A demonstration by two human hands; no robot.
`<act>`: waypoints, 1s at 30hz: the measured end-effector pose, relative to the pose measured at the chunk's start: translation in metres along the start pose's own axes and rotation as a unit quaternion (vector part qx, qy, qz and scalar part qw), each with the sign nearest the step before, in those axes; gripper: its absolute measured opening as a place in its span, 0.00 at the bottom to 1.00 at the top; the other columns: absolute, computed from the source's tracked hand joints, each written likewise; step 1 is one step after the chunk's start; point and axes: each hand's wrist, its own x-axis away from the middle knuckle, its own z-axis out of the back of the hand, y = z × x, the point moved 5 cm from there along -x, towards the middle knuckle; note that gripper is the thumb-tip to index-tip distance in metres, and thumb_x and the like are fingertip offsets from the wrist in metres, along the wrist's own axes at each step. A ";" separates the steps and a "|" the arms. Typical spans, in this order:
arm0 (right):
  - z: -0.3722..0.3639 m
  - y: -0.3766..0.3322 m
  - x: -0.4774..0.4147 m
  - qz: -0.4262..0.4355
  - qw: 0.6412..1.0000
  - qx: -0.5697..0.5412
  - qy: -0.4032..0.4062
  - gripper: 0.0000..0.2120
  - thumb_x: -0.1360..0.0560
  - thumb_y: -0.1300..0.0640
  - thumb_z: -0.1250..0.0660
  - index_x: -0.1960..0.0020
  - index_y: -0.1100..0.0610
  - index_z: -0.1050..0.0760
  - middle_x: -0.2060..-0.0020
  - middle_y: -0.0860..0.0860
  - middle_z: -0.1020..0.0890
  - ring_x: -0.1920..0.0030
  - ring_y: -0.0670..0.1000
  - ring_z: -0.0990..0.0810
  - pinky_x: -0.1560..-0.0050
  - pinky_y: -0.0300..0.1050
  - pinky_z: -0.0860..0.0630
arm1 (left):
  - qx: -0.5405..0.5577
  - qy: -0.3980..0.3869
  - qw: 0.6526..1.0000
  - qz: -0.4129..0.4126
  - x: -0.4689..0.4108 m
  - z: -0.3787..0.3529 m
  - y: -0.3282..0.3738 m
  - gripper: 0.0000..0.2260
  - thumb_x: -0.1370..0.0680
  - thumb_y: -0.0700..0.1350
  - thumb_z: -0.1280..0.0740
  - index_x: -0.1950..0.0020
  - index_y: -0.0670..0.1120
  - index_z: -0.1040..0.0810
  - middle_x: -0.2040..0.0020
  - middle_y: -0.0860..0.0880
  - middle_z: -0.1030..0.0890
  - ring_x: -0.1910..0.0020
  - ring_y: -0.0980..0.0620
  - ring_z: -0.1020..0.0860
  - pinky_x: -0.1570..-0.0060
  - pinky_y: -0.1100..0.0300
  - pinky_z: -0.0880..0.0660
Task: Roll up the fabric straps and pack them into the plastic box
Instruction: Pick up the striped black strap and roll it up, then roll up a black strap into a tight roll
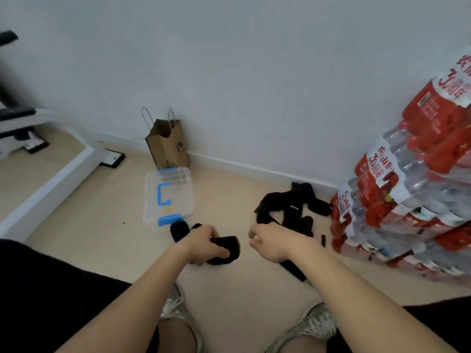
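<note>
**Holding a finished roll beside the lidded box**

Curled round the rolled strap (226, 248), the left grip (204, 242) clamps it so it cannot spring loose. The right grip (267, 240) hangs loosely curled and empty just beside it. The plastic box (168, 197) sits lid-on nearer the floor's wall edge, with another roll (179, 230) just beside its latch. The loose straps (285, 207) lie to the right.

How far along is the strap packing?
Early. Done: what looks like one dark roll lies on the floor by the box, whose lid is on with nothing dark inside. In hand: the left hand grips a rolled strap; the right hand is empty. Left: the loose pile of straps, then boxing everything.
</note>
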 end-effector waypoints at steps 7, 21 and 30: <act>-0.099 0.055 -0.031 -0.069 0.992 -0.007 -0.106 0.20 0.11 0.51 0.43 0.22 0.55 0.29 0.27 0.58 0.27 0.32 0.60 0.22 0.34 0.53 0.22 | -0.132 0.108 0.975 0.140 -0.028 -0.074 -0.106 0.15 0.22 0.55 0.28 0.45 0.48 0.29 0.44 0.45 0.20 0.48 0.45 0.19 0.53 0.54 0.22; -0.115 0.189 -0.062 -0.266 0.943 -0.089 0.177 0.10 0.20 0.57 0.28 0.43 0.58 0.25 0.43 0.58 0.23 0.44 0.60 0.22 0.51 0.52 0.22 | -0.234 0.228 0.942 0.074 -0.084 -0.073 -0.075 0.30 0.26 0.53 0.23 0.36 0.43 0.37 0.38 0.43 0.32 0.59 0.41 0.19 0.70 0.52 0.27; -0.157 0.208 -0.090 -0.167 0.984 -0.013 0.056 0.52 0.20 0.54 0.29 0.12 0.44 0.65 0.12 0.53 0.52 0.22 0.63 0.36 0.31 0.59 0.24 | -0.241 0.195 0.942 -0.131 -0.091 -0.112 -0.023 0.09 0.18 0.48 0.36 0.53 0.46 0.32 0.58 0.50 0.27 0.64 0.47 0.26 0.71 0.51 0.29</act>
